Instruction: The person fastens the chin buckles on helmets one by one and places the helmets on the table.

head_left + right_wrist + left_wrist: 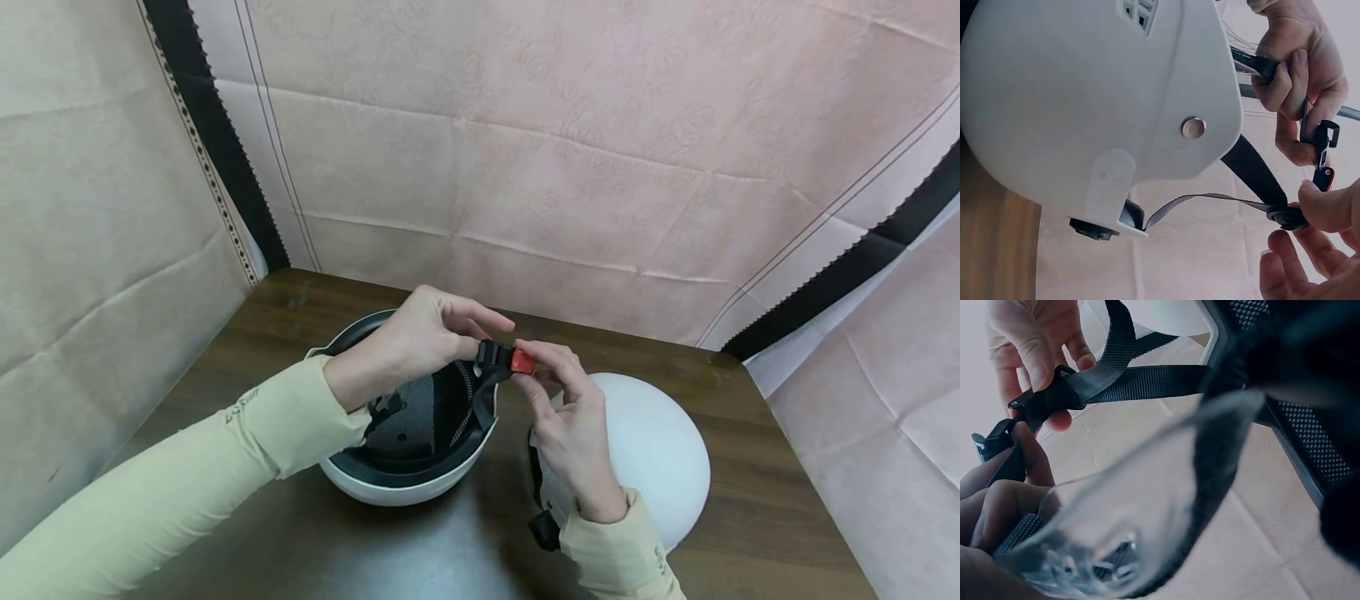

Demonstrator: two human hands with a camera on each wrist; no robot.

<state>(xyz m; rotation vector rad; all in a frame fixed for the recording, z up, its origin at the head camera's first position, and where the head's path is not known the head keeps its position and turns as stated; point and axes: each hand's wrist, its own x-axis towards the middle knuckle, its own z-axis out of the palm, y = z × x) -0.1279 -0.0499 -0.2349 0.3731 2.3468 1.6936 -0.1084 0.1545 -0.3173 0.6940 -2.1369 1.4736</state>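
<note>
An upturned white helmet (pixel 390 493) with a dark lining lies under my left hand (pixel 420 337). Black chin straps (pixel 1166 382) run from it to a chin-strap buckle (pixel 491 357), held above the helmet's right rim. My left hand pinches the buckle's black end. The fingertips of my right hand (pixel 573 417) grip the other end, which has a red piece (pixel 522 361). Both ends meet in line between the hands. In the right wrist view, a strap slider (pixel 1288 217) sits by the right fingers. A clear plastic piece (pixel 1135 512) hangs by the left hand.
A second white helmet (pixel 652 450) rests dome up on the brown wooden table (pixel 780 517), just right of my right hand. A black part (pixel 545 531) shows at its near left edge. Cloth-covered walls (pixel 487 192) enclose the table's back and sides.
</note>
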